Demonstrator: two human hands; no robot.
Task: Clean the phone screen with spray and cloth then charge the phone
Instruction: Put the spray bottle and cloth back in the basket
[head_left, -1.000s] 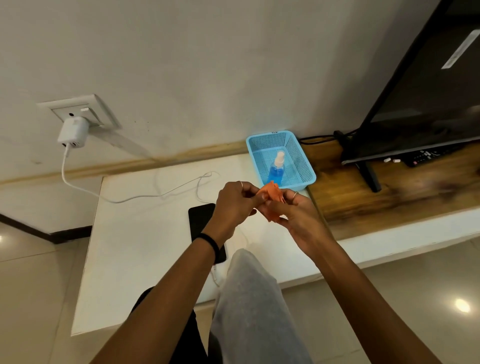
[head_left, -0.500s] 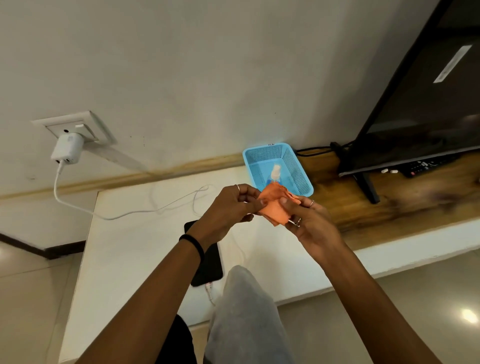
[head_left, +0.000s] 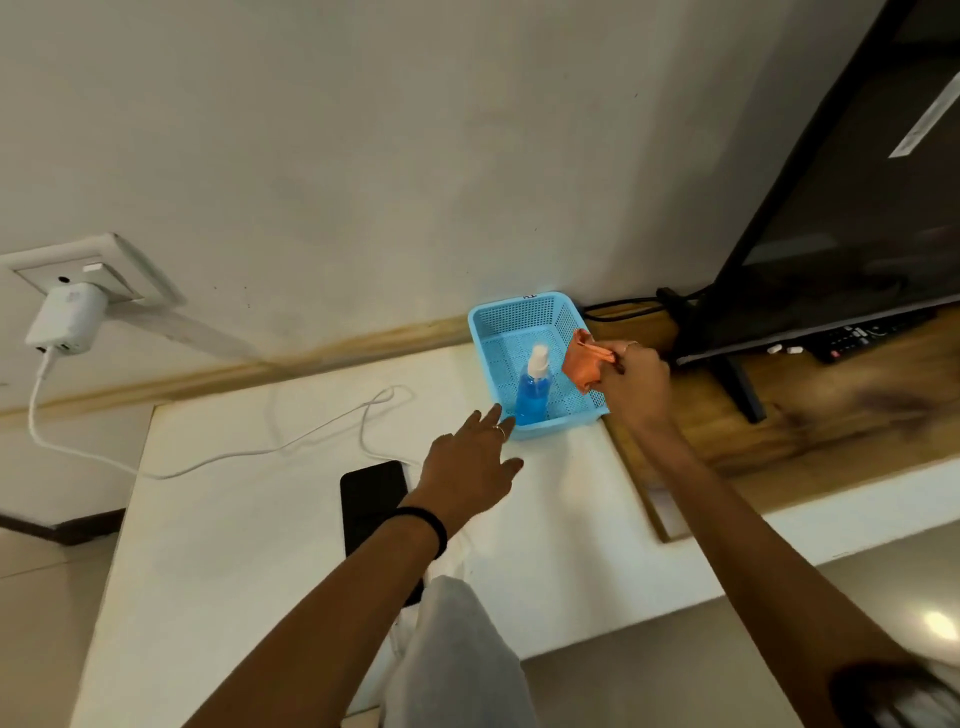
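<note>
A: Over the basket (head_left: 524, 317), why is the right hand (head_left: 636, 382) pinching the cloth (head_left: 584, 361)?

B: Probably dropping it beside the spray bottle (head_left: 532, 387). The left hand (head_left: 470, 467) reaches empty, fingers spread, maybe to steady the rim. The phone (head_left: 371, 499) lies on the table (head_left: 234, 545), near the cable (head_left: 291, 444).

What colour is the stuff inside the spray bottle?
Blue. The spray bottle has blue liquid and a white top, seen in the head view, standing in the blue basket.
</note>
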